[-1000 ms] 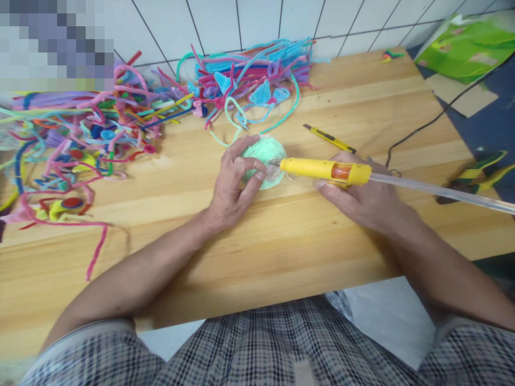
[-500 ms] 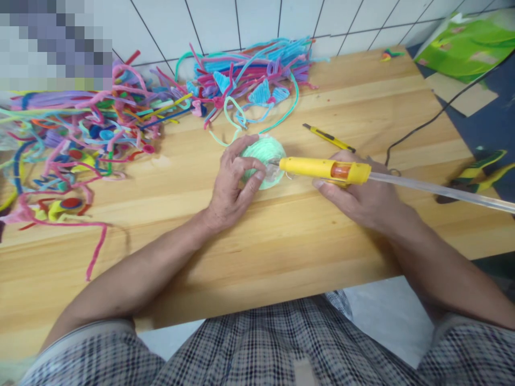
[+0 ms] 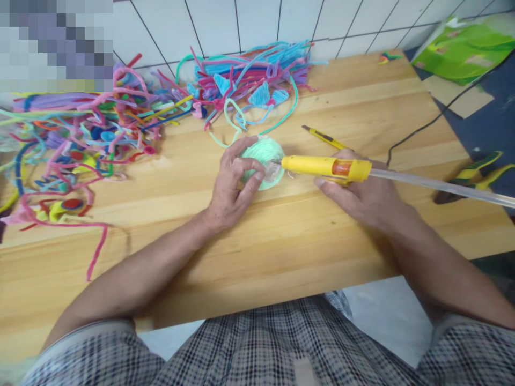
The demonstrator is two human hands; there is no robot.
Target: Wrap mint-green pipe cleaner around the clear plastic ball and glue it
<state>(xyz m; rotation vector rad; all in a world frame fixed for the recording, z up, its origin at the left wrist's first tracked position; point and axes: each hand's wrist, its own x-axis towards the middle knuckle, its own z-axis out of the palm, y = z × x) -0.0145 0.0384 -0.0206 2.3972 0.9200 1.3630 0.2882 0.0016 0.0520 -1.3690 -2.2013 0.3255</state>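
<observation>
My right hand (image 3: 366,187) is wrapped round a yellow hot glue gun (image 3: 309,165), with a long clear glue stick (image 3: 438,187) running out of its back end. The gun's metal tip points left, at the middle of a round mint-green disc (image 3: 267,149) that looks coiled from fuzzy pipe cleaner. A clear, shiny patch shows near the disc's centre; whether the tip touches it I cannot tell. My left hand (image 3: 233,179) grips the disc by its left side, thumb and fingers bent over it and hiding part of it.
Behind the gun lies a yellow utility knife (image 3: 325,137). Tangled pipe cleaners (image 3: 72,155) spread over the left of the wooden table (image 3: 249,257), and a bundle (image 3: 257,64) lies by the tiled wall. Yellow-handled pliers (image 3: 470,177) and a black cord (image 3: 434,123) are at the right.
The glue gun and my right hand have shifted very slightly right, drawing the tip a little back from the disc's middle. My left hand and the disc stay almost still.
</observation>
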